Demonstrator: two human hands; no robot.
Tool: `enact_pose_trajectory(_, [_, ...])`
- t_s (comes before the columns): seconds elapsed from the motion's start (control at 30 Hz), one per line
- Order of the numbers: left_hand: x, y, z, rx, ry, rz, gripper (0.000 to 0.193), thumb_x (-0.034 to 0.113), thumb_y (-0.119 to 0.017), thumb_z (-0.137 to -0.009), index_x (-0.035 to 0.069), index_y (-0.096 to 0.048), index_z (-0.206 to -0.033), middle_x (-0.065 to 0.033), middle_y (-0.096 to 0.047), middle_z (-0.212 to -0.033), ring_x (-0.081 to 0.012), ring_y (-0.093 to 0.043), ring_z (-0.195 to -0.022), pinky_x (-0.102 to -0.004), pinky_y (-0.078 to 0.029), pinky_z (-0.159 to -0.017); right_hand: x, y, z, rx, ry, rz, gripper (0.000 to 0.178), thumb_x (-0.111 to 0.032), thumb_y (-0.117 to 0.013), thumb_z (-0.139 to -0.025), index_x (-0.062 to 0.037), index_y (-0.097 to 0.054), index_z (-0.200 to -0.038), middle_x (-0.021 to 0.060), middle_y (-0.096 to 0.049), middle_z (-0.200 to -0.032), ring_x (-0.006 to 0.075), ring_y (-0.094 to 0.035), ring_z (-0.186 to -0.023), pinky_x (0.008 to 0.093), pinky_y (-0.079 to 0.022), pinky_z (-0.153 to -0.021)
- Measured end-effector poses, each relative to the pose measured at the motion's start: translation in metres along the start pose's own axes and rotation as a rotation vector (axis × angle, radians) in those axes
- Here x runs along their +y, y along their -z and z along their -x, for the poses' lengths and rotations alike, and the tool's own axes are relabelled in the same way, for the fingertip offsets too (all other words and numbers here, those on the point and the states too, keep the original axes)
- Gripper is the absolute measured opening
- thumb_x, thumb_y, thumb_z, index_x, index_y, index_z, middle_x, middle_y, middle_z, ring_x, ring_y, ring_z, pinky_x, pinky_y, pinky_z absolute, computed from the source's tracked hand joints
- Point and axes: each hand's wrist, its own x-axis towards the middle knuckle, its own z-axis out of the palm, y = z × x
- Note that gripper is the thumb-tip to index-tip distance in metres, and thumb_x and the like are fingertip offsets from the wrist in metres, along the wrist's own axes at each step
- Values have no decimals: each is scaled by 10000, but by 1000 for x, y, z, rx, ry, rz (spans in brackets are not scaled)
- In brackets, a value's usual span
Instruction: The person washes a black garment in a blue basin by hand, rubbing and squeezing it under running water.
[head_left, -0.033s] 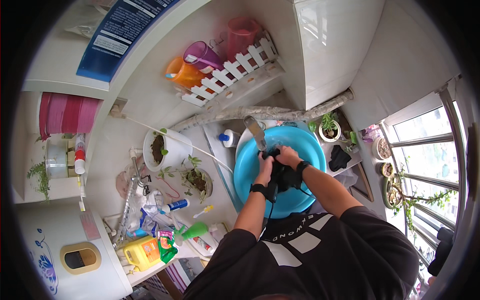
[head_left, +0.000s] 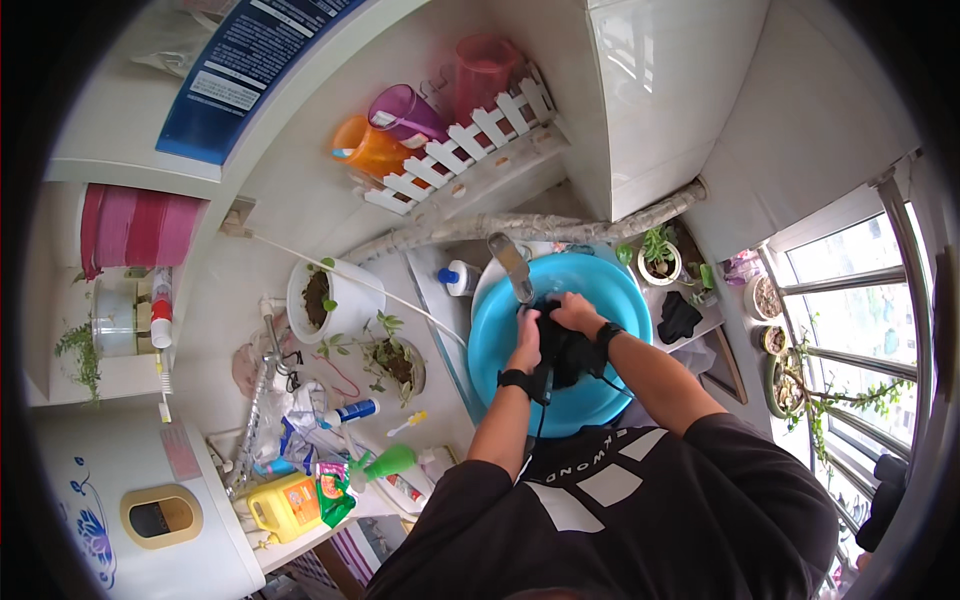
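My left hand [head_left: 527, 342] and my right hand [head_left: 579, 315] are both closed on a bunched black cloth [head_left: 570, 362] inside a round light-blue basin [head_left: 625, 300]. The cloth hangs from my fingers into the basin, and its kind cannot be made out. A metal faucet [head_left: 511, 268] reaches over the basin's far rim, its spout just beyond my hands. Black bands circle both wrists, and dark cords run down from them.
A white bottle with a blue cap [head_left: 457, 278] stands left of the basin. Potted plants [head_left: 659, 256] and a black cloth piece [head_left: 680, 316] lie to the right. Left are a white pot [head_left: 340, 297], a yellow jug [head_left: 285, 508] and a green spray bottle [head_left: 388, 461].
My fingers have shifted slightly on the black cloth, and its folds between my hands look a little different. Everything around stays in place.
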Motion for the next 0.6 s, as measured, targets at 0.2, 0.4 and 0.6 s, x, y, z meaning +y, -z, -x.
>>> enact_pose_trajectory(0.2, [22,3,32,-207,203,504,671,712,-399,-894,107,-642,-1052,-83,-670,-975,-239,-658,-877,-371,-538,-804,-66,3,56,101,62,-260,580,-542,-584,-810,-11,-702,-1010,278,-673,-951,438,-638,-946,475,-506,-857])
enact_pose_trajectory(0.4, [29,-19,50,-29,-116,396,472,524,-551,-924,72,-631,-1034,-67,-664,-929,-217,-658,-829,-346,-541,-735,-61,9,60,288,55,-107,579,-546,-514,-861,-5,-710,-925,300,-665,-948,467,-638,-937,500,-516,-868])
enact_pose_trajectory(0.6, [19,20,46,53,-246,-315,485,342,-657,-880,-25,-595,-1191,-130,-667,-1023,-220,-644,-927,-371,-511,-854,-50,20,51,212,95,169,494,-478,-550,-834,-23,-718,-931,228,-693,-943,423,-665,-902,474,-548,-819])
